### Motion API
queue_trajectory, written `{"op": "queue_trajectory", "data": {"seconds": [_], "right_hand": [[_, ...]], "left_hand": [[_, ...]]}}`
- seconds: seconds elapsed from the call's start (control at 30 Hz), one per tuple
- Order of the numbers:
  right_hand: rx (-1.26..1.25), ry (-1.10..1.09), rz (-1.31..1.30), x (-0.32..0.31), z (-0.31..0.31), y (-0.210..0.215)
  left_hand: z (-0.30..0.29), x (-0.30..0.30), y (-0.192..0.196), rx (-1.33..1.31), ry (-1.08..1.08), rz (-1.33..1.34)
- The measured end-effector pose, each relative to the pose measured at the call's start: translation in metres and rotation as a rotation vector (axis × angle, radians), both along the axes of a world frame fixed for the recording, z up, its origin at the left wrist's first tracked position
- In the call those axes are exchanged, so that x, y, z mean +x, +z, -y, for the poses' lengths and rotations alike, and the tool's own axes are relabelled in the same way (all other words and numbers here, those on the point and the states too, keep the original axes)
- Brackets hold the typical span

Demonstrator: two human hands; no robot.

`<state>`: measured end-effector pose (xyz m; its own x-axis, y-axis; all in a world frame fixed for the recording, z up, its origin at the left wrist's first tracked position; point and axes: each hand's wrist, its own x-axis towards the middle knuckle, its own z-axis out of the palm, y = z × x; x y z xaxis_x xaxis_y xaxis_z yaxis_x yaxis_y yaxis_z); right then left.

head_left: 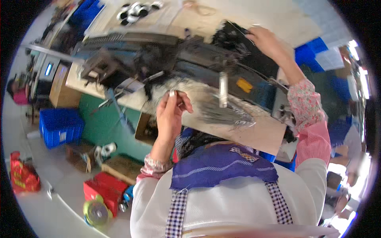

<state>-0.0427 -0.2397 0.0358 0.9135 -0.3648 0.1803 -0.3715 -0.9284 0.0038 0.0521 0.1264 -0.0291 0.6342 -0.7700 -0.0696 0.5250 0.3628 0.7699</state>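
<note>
My left hand (170, 113) is raised in front of the bench with its fingers curled. A small pale piece seems to show at the thumb tip, too blurred to name. To the far right my right hand (262, 40) reaches over a heap of black hair-like fibres (230, 39), fingers drawn together. A thin pale line runs beside its fingertips; what they hold is unclear. Between the hands stretches a long dark metal machine (198, 55) with an upright pale metal bar (223, 89). Loose dark strands (224, 111) are spread on the board nearer to me.
A yellow piece (244, 85) rests on the machine's right part. White rolls (137, 12) are gathered at the back left. A blue crate (61, 127), a red box (104, 190) and a red bag (24, 174) stand on the floor at left. Purple cloth (222, 164) covers my front.
</note>
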Motion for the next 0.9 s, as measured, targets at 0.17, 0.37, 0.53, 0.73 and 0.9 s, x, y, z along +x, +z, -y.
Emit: {"op": "queue_trajectory", "data": {"seconds": [0.17,0.37,0.53,0.73,0.9], "right_hand": [[0.517,0.062,0.162,-0.037,-0.137,0.046],[0.549,-0.04,0.124,-0.098,-0.188,-0.051],[0.234,-0.262,0.322,-0.075,-0.142,-0.08],[0.426,-0.303,0.204,-0.081,-0.132,-0.089],[0.413,-0.272,0.212,-0.091,-0.133,-0.094]], "left_hand": [[-0.02,0.053,-0.048,0.389,0.416,-0.082],[-0.007,0.08,-0.04,0.479,0.358,-0.075],[-0.008,0.078,-0.039,0.484,0.451,-0.096],[0.004,0.068,-0.036,0.477,0.447,-0.047],[0.009,0.065,-0.039,0.234,0.415,-0.177]]}}
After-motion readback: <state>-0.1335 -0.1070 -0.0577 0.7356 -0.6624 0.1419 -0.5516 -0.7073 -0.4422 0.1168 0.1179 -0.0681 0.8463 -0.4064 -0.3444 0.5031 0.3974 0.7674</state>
